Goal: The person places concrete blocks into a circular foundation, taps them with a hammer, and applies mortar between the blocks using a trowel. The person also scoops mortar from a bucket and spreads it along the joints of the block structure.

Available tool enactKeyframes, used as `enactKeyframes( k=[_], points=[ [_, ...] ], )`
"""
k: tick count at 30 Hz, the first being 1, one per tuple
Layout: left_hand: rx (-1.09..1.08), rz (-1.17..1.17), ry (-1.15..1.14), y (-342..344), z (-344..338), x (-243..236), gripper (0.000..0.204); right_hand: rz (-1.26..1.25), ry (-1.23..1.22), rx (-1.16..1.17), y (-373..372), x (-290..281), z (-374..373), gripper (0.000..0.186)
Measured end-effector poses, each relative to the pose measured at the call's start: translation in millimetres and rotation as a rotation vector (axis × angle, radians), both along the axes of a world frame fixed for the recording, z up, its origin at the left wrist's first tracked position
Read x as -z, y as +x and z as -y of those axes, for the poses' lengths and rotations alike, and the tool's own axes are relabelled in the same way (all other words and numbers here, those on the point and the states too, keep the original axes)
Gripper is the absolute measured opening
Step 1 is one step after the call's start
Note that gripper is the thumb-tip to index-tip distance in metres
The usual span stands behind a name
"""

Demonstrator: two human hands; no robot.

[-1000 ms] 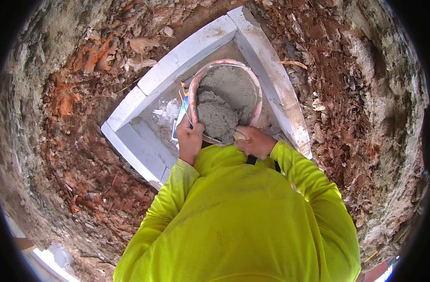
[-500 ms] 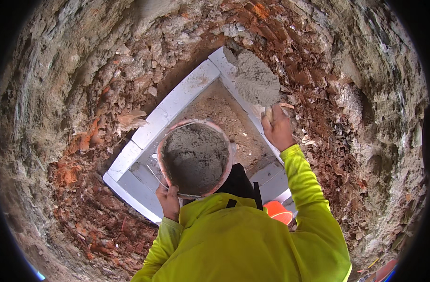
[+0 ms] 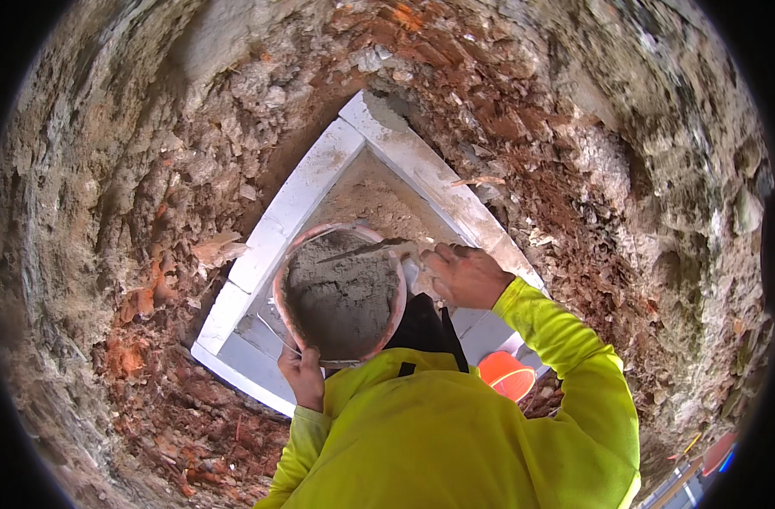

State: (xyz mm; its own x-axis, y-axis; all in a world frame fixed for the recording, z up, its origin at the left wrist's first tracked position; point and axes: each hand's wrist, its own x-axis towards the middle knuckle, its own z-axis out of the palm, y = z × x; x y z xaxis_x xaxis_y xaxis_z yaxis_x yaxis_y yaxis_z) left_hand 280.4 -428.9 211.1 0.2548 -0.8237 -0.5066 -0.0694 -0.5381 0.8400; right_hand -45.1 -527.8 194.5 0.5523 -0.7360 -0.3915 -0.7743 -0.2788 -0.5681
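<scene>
My left hand [image 3: 303, 369] grips a round pink-rimmed bucket [image 3: 396, 310] of grey wet mortar [image 3: 332, 301] at its lower-left rim, by the wire handle. My right hand [image 3: 459, 276] is closed on the handle of a trowel [image 3: 362, 254], whose mortar-coated blade lies over the bucket's upper right. The bucket is inside a corner structure of white blocks [image 3: 303, 187], with a dirt-covered floor [image 3: 379, 199] beyond the bucket. A dark object [image 3: 421, 327] shows just right of the bucket.
Rough, broken rock and reddish earth walls [image 3: 591, 170] surround the blocks. A bright orange object [image 3: 506, 373] shows beside the yellow-sleeved body at lower right. Small coloured items [image 3: 714, 458] appear at the far lower-right edge.
Half a second ago the trowel carried a grey mass at the upper-right blocks; it has swung down-left to the bucket. My left hand and the bucket moved only slightly in view.
</scene>
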Motion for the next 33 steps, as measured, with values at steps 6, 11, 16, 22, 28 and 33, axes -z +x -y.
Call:
enactKeyframes(
  k=[6, 11, 16, 22, 28, 33],
  points=[
    [0.065, -0.073, 0.026, -13, -20, 8, 0.046, 0.106, 0.275, -0.211, 60, 25, -59, 0.024],
    [0.128, 0.01, -0.025, -49, -18, 0, 0.04, -0.065, 0.121, 0.014, 5, 7, -85, 0.026],
    [0.11, 0.018, -0.014, -45, -32, 14, 0.054, -0.017, 0.378, 0.103, 8, 45, -106, 0.035],
    [0.121, 0.006, -0.005, -54, -36, 16, 0.056, 0.188, 0.832, 0.048, 36, 29, -103, 0.042],
    [0.092, -0.025, -0.056, -50, -30, 26, 0.05, 0.486, 0.921, 0.208, 33, 21, -124, 0.027],
    [0.003, -0.079, 0.031, -37, -21, 23, 0.041, 0.711, 0.735, 0.332, 10, -3, -115, 0.024]
  ],
)
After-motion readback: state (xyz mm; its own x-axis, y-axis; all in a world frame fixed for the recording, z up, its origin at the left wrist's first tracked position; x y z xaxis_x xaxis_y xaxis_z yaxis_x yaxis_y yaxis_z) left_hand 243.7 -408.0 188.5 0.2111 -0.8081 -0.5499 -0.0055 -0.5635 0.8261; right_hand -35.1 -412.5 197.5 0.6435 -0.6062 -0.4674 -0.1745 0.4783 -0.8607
